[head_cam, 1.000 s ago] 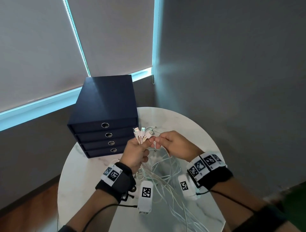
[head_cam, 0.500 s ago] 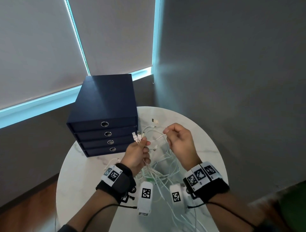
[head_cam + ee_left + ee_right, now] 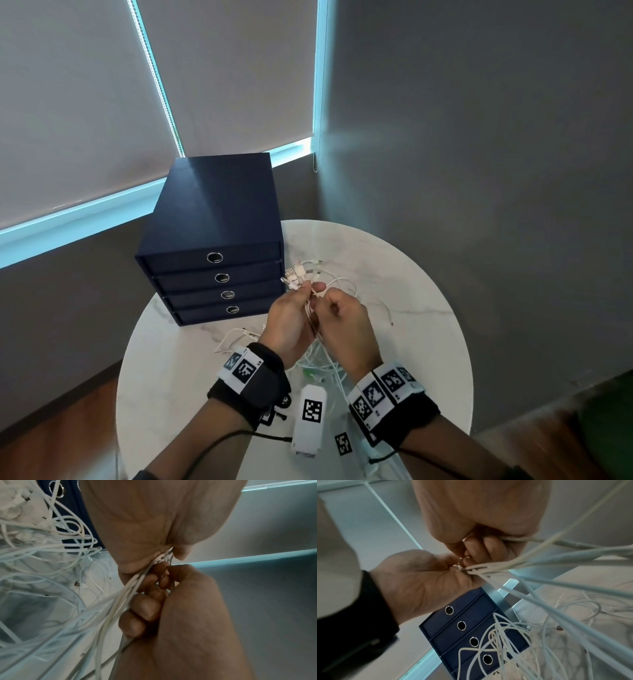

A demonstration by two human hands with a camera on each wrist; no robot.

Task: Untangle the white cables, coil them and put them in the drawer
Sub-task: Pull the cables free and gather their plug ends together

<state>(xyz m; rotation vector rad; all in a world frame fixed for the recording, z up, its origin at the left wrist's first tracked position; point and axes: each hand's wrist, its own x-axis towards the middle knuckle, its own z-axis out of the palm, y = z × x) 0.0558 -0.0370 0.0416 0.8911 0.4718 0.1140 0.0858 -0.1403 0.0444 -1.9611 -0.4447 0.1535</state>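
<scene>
A tangle of white cables (image 3: 322, 363) lies on the round marble table (image 3: 421, 342). My left hand (image 3: 306, 291) grips a bunch of them upright, with several plug ends (image 3: 297, 273) fanning out above the fist. My right hand (image 3: 327, 303) sits right against it, fingers curled round strands of the same bunch. In the left wrist view the cables (image 3: 120, 601) run out between both fists. The right wrist view shows the strands (image 3: 530, 566) spreading down to the table. The navy drawer unit (image 3: 212, 240) stands at the back left, all drawers shut.
Loose cable loops (image 3: 236, 337) trail left of my hands and a single cable end (image 3: 390, 322) lies to the right. A grey wall (image 3: 479, 171) rises behind the table on the right, window blinds (image 3: 85, 102) on the left. Wood floor (image 3: 51, 428) lies below.
My right hand, which had pulled away to the right with a strand, has come back against the left fist. The plug ends still stick up from the left hand.
</scene>
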